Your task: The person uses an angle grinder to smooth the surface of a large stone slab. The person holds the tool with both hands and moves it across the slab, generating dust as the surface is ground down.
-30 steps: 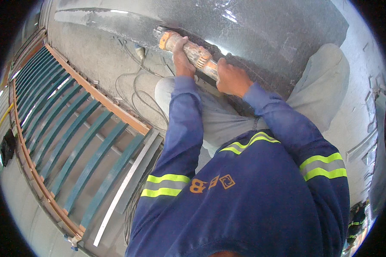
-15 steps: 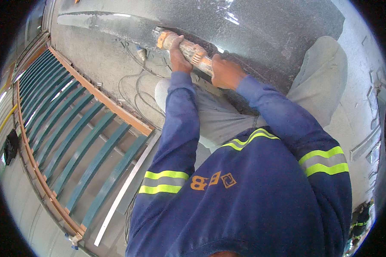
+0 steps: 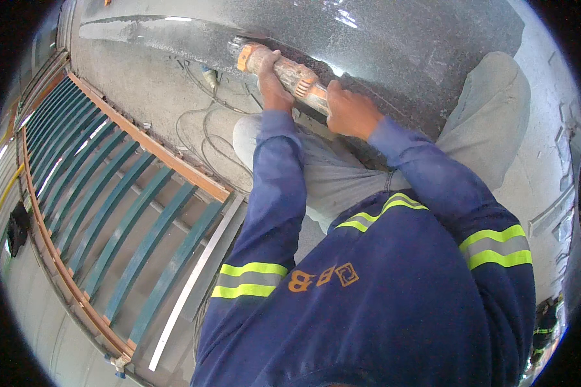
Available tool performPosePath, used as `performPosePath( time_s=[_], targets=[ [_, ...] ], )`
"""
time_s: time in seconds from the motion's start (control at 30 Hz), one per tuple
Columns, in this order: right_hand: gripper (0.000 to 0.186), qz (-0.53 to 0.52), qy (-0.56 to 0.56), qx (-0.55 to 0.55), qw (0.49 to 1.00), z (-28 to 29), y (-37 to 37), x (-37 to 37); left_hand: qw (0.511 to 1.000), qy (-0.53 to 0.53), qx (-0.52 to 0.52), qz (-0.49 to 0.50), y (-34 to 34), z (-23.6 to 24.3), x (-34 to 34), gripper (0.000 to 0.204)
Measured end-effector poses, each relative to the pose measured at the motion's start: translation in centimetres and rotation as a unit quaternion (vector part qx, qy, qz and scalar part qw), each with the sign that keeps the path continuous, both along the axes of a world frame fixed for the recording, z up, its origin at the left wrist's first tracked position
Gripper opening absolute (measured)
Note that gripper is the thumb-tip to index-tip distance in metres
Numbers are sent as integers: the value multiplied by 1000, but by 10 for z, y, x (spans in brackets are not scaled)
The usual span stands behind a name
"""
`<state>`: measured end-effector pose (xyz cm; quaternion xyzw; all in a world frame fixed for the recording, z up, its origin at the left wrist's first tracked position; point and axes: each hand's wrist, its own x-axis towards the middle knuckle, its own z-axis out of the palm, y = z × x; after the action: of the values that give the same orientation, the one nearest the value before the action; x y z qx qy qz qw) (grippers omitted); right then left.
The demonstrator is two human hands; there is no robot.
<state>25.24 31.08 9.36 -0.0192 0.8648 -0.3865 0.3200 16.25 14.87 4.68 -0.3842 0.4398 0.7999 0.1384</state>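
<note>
A dusty orange-and-grey angle grinder [image 3: 292, 75] lies across in front of me, its head pointing to the far left. My left hand [image 3: 274, 82] is wrapped round its body just behind the orange collar. Round the rear end closes my right hand [image 3: 350, 109]. The grinder's head meets the near edge of a large dark grey slab [image 3: 394, 42], whose surface is dusty with a few shiny patches. The disc itself is too small to make out.
A grey cable with a pale plug [image 3: 210, 77] loops over the dusty floor to the left. Beyond it stands a wooden frame with blue-green slats [image 3: 126, 216], a white strip [image 3: 190, 293] at its near end. My bent knees [image 3: 490, 106] flank the work. Angular pieces lie at right.
The whole view has shifted slightly. Both hands keep their grip on the grinder, which stays at almost the same place along the slab's edge.
</note>
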Motion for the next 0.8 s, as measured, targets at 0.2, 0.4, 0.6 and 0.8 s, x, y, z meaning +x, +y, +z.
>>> performPosePath(
  time_s=[0.2, 0.4, 0.6, 0.8],
  targets=[
    [36, 5, 6, -27, 1000, -16, -7, -7, 999, 24, 11, -30, -20, -25, -10, 26],
    [33, -5, 23, -17, 1000, -4, -4, -3, 1000, -2, 11, -29, -12, -8, -9, 27],
    [38, -1, 13, 4, 1000, 19, 13, 14, 999, 9, 29, -10, 10, 9, 15, 22],
    [35, 5, 11, 8, 1000, 20, 17, 17, 1000, 11, 7, -6, 15, 10, 19, 23]
  ],
)
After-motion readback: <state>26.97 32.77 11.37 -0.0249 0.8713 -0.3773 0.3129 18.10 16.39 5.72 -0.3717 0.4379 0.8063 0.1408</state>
